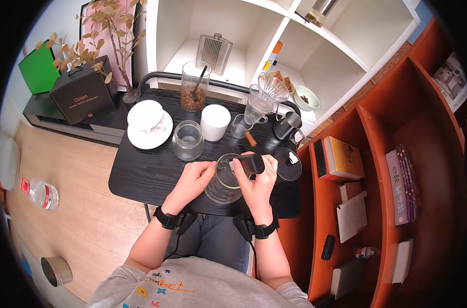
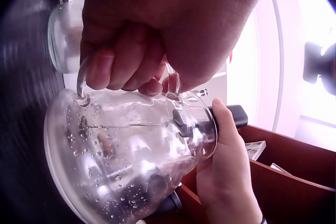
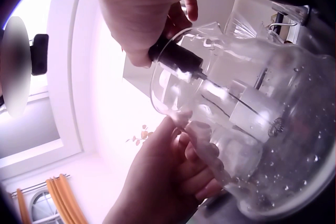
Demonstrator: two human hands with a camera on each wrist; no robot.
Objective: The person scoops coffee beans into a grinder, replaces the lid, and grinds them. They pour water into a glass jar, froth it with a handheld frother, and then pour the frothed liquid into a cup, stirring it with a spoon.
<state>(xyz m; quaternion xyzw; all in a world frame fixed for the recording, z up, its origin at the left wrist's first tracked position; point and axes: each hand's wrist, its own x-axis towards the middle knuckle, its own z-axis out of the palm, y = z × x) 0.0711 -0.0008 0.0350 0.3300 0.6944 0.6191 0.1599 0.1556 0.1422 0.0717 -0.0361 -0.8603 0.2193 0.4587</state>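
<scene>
Left wrist view: my left hand (image 2: 163,29) grips the glass pitcher (image 2: 131,155) by its handle (image 2: 82,85), just below the fingers; my right hand (image 2: 226,174) clasps the frother (image 3: 181,58), whose whisk (image 3: 276,127) could chip the wall if tilted. Beyond my fingers, a careless swing could knock the glass jar (image 1: 188,143).

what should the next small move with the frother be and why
Probably a short burst of the frother, with the pitcher held steady: the whisk is already inside it, the right hand holds the frother, and the left hand grips the pitcher's handle. Drops dot the glass, but I can't tell how much liquid is in it.
</scene>
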